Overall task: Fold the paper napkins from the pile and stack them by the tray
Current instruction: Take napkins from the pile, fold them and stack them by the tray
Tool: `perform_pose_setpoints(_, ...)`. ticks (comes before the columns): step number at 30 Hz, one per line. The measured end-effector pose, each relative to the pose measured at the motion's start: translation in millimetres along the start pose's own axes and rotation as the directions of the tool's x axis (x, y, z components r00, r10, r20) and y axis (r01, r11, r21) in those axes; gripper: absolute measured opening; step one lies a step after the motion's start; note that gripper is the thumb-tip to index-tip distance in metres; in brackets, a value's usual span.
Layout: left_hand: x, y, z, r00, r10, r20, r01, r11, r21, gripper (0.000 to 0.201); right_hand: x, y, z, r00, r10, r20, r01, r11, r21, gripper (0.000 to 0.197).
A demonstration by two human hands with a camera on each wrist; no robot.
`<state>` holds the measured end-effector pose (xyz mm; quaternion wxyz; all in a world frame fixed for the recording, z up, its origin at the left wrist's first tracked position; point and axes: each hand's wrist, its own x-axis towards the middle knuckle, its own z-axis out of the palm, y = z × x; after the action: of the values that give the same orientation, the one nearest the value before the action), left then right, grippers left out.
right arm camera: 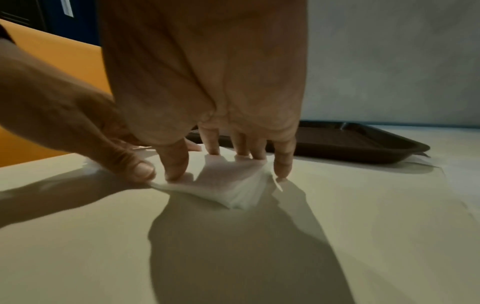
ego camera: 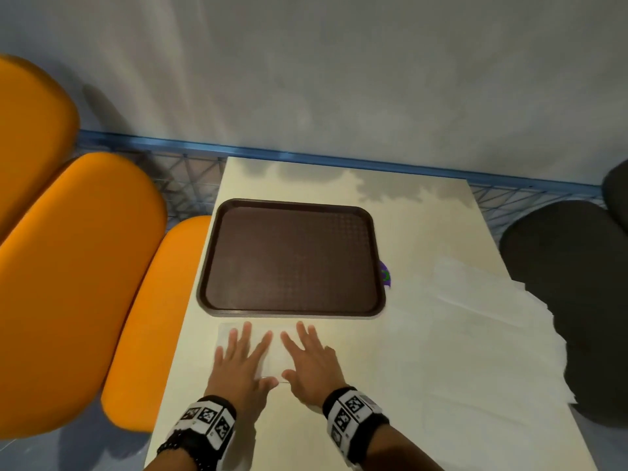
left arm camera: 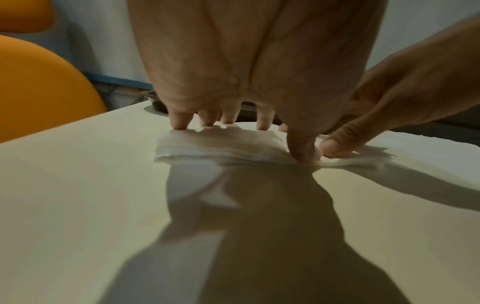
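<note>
From the head view we see our left hand and right hand spread flat, fingers straight, pressing a folded napkin on the table just in front of the brown tray; the napkin pile lies to the right. At our left wrist, fingertips press the napkin. At our right wrist, fingertips press it too

No readable text, label, brand or number is showing anywhere. Black-and-white square code markers are sitting on the wristbands, and a blurred purple sticker is peeking beside the tray.
</note>
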<state>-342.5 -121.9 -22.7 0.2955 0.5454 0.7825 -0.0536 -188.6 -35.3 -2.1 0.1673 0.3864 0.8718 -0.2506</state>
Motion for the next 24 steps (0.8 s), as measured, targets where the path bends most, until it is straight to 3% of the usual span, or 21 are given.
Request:
perform_pose_setpoints(4, -3.4, 22.4, -11.2, 1.0, -0.031, -0.003, 0.032, 0.998, 0.06, 0.096, -12.6, 9.1, -26.0, 0.998, 0.063, -0.016, -0.058, 0.978, 0.201, 0.055)
perform_pose_setpoints(7, -7.4, 64.7, -22.9, 0.989, 0.137, -0.055, -0.137, 0.991, -0.001, 0.066, -35.0, 48.8, -30.2, 0.967, 0.241, -0.077, -0.182, 0.873, 0.452, 0.028)
perform_pose_setpoints(9, -9.8, 100.5, -26.0, 0.967, 0.252, -0.02, -0.253, 0.958, -0.137, 0.05, -64.4, 90.5, -23.1, 0.936, 0.346, -0.068, -0.274, 0.835, 0.477, 0.016)
perform_pose_setpoints(11, -11.2, 135.9, -23.5, 0.933, 0.353, 0.074, -0.337, 0.926, -0.171, 0.039, -101.2, 135.5, -16.8, 0.868, 0.492, -0.069, -0.399, 0.774, 0.492, 0.016)
perform_pose_setpoints(13, -10.0, 168.2, -14.2, 0.896, 0.425, 0.127, -0.405, 0.901, -0.154, 0.037, -138.6, 176.2, -13.8, 0.755, 0.652, -0.069, -0.515, 0.654, 0.553, 0.019)
perform_pose_setpoints(16, -2.4, 212.0, 4.6, 0.866, 0.468, 0.175, -0.454, 0.884, -0.117, 0.045, -179.1, 230.9, -10.1, 0.651, 0.756, -0.063, -0.583, 0.552, 0.596, 0.012)
perform_pose_setpoints(17, 1.8, 224.1, 11.4, 0.866, 0.466, 0.184, -0.46, 0.885, -0.075, 0.051, -186.0, 245.6, -9.0, 0.637, 0.769, -0.054, -0.587, 0.529, 0.612, 0.013)
perform_pose_setpoints(20, 15.9, 246.5, 27.9, 0.892, 0.376, 0.252, -0.399, 0.916, 0.046, 0.072, -187.3, 271.0, -7.7, 0.601, 0.799, -0.02, -0.588, 0.459, 0.667, 0.046)
perform_pose_setpoints(24, 23.5, 247.2, 42.5, 0.884, 0.296, 0.363, -0.347, 0.934, 0.084, 0.088, -177.2, 277.5, -6.0, 0.61, 0.792, 0.035, -0.536, 0.38, 0.754, 0.07)
